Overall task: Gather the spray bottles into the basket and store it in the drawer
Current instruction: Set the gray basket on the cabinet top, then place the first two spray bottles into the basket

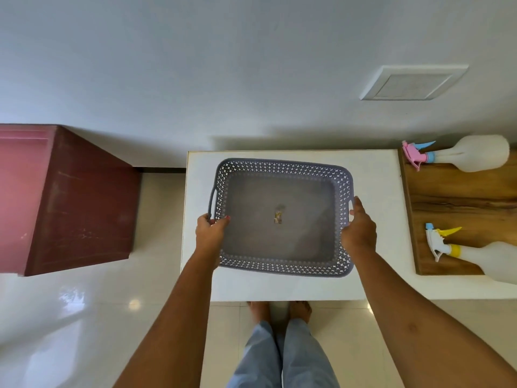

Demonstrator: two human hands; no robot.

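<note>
A grey perforated basket [282,166] rests on the white table [372,175], holding only a small scrap at its middle. My left hand [211,231] grips its left rim near the handle slot. Against its right rim by the other handle lies my right hand [359,231], fingers curled on the edge. Two white spray bottles lie on their sides on a wooden board [458,197] to the right: one with a pink and blue trigger [475,154] at the back, one with a white and yellow trigger [481,259] at the front.
A dark red cabinet [81,200] stands on the glossy tiled floor to the left of the table. A white wall with a square vent plate [414,84] rises behind. My bare feet [279,312] stand at the table's front edge.
</note>
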